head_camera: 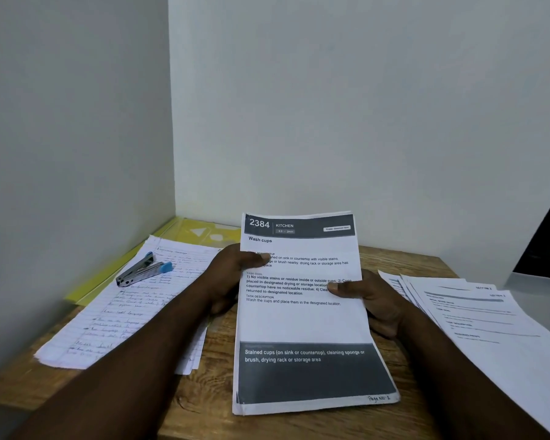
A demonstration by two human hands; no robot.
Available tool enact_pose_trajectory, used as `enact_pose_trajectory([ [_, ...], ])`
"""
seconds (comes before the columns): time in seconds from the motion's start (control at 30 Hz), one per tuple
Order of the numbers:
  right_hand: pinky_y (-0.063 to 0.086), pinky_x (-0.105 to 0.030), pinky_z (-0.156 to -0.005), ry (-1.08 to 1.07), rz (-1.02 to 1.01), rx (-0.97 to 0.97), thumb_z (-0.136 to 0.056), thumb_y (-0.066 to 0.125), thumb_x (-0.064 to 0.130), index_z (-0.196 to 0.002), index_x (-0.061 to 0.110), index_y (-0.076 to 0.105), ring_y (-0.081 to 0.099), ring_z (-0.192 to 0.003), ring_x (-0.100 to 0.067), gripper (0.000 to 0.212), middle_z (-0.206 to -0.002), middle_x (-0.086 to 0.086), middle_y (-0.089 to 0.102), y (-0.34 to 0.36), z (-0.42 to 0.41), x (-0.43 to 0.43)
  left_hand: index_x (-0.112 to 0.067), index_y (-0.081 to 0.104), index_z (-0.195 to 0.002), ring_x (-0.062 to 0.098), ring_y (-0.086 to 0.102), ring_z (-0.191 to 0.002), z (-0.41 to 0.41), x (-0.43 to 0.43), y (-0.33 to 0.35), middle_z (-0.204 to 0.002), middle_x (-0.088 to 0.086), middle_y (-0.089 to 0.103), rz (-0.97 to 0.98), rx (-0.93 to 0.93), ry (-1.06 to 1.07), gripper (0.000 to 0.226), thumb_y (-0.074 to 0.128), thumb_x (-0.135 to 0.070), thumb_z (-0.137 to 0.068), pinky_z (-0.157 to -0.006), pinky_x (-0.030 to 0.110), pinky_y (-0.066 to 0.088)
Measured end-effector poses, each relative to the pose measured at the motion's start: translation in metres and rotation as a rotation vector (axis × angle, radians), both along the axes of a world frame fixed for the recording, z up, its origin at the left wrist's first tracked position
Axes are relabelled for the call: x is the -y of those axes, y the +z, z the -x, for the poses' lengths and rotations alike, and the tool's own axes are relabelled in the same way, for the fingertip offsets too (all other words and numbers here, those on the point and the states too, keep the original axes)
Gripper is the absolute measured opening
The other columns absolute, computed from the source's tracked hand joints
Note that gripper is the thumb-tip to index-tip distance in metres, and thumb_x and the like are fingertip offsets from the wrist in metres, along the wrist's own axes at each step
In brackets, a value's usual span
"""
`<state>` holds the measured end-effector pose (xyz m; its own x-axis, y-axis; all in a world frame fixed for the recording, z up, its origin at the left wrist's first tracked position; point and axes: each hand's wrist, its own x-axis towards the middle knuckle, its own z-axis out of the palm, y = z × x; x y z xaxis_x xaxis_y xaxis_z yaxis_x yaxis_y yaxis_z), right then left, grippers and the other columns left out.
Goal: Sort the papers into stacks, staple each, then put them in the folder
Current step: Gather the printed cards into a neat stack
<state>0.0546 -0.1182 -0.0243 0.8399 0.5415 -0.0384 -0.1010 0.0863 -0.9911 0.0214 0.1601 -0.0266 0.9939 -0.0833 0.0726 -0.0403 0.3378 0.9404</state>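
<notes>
while the left hand (232, 271) and right hand (372, 300) each pinch a side edge of the printed stack (302, 325), thumbs on top, its lower sheets look slightly uneven, so a staple now could miss a page. left of the stack, the stapler (143, 269) lies on handwritten sheets (118, 312); dragging it could scatter them. behind-left of the stack, the yellow folder (185, 231) sits tight in the wall corner, partly covered, with little room to open. right of the stack, fanned pages (477, 315) seem to reach the counter (210, 404) edge and may slide.

the folder (185, 231) lies mostly under handwritten sheets (124, 312).
</notes>
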Motion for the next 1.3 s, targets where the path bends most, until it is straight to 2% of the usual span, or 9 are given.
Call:
enact_pose_trajectory([
  [0.23,0.060,-0.053,-0.097,-0.032,-0.004,-0.007,-0.087,0.066,-0.002,-0.130,-0.001,0.068,0.071,-0.116,-0.044,0.044,-0.130,-0.023,0.071,0.0006,0.0006,-0.0025,0.004,0.071,-0.120,0.041,0.075,-0.098,0.0024,0.0022,0.0035,-0.119,0.028,0.074,0.054,-0.081,0.037,0.026,0.058,-0.002,-0.098,-0.093,0.056,0.059],
  [0.43,0.054,-0.059,-0.104,-0.062,0.020,-0.001,-0.086,0.067,-0.002,-0.131,-0.001,0.067,0.068,-0.120,-0.046,0.045,-0.130,-0.023,0.071,0.0007,0.0006,-0.0043,0.007,0.069,-0.124,0.043,0.072,-0.104,0.0030,0.0024,0.0044,-0.122,0.029,0.073,0.075,-0.122,0.075,0.029,0.061,-0.003,-0.097,-0.099,0.060,0.056],
  [0.5,0.052,-0.061,-0.107,-0.070,0.022,-0.003,-0.087,0.066,-0.003,-0.131,-0.002,0.067,0.068,-0.120,-0.047,0.043,-0.130,-0.023,0.071,0.0004,0.0006,-0.0047,0.005,0.070,-0.124,0.042,0.074,-0.104,0.0040,0.0025,0.0057,-0.123,0.028,0.073,0.074,-0.125,0.048,0.029,0.060,-0.007,-0.099,-0.097,0.057,0.057],
  [0.6,0.050,-0.063,-0.108,-0.084,0.018,-0.009,-0.089,0.065,-0.005,-0.130,-0.003,0.067,0.067,-0.120,-0.048,0.042,-0.130,-0.024,0.071,-0.0007,-0.0001,-0.0055,0.003,0.068,-0.130,0.041,0.072,-0.113,0.0064,0.0016,0.0072,-0.128,0.025,0.072,0.073,-0.136,-0.060,0.036,0.058,-0.016,-0.101,-0.098,0.053,0.059],
  [0.7,0.051,-0.062,-0.107,-0.105,0.020,-0.007,-0.089,0.064,-0.006,-0.130,-0.004,0.067,0.068,-0.119,-0.048,0.041,-0.129,-0.025,0.071,-0.0006,0.0000,-0.0066,0.003,0.065,-0.135,0.042,0.070,-0.120,0.0094,0.0015,0.0067,-0.132,0.025,0.070,0.052,-0.125,-0.126,0.040,0.059,-0.015,-0.099,-0.098,0.051,0.060],
  [0.83,0.050,-0.063,-0.107,-0.078,-0.011,-0.024,-0.093,0.068,0.002,-0.137,-0.002,0.063,0.066,-0.123,-0.047,0.044,-0.135,-0.024,0.068,0.0004,0.0005,-0.0049,0.002,0.065,-0.133,0.042,0.071,-0.116,0.0085,0.0025,0.0050,-0.128,0.023,0.073,0.054,-0.115,-0.080,0.035,0.058,-0.007,-0.100,-0.094,0.051,0.062],
  [0.93,0.044,-0.066,-0.113,-0.048,-0.094,-0.099,-0.097,0.065,0.024,-0.141,-0.002,0.061,0.061,-0.130,-0.048,0.051,-0.140,-0.027,0.063,0.0022,-0.0004,-0.0034,0.002,0.067,-0.131,0.043,0.072,-0.115,0.0073,0.0030,0.0048,-0.127,0.024,0.073,0.061,-0.132,-0.063,0.033,0.059,-0.005,-0.100,-0.094,0.053,0.062],
  [0.97,0.043,-0.066,-0.114,-0.056,-0.105,-0.110,-0.098,0.065,0.025,-0.140,-0.003,0.061,0.060,-0.130,-0.049,0.051,-0.140,-0.028,0.063,0.0028,-0.0009,-0.0032,0.002,0.067,-0.130,0.042,0.072,-0.115,0.0074,0.0035,0.0049,-0.127,0.024,0.073,0.055,-0.131,-0.060,0.033,0.059,-0.005,-0.099,-0.095,0.053,0.061],
  [1.3,0.050,-0.062,-0.107,-0.146,-0.052,-0.059,-0.096,0.062,0.018,-0.133,-0.002,0.066,0.069,-0.120,-0.044,0.042,-0.130,-0.024,0.071,0.0014,-0.0022,-0.0051,0.001,0.070,-0.123,0.037,0.077,-0.104,0.0080,0.0052,0.0064,-0.122,0.022,0.075,0.027,-0.130,-0.050,0.026,0.059,-0.004,-0.100,-0.087,0.047,0.064],
])
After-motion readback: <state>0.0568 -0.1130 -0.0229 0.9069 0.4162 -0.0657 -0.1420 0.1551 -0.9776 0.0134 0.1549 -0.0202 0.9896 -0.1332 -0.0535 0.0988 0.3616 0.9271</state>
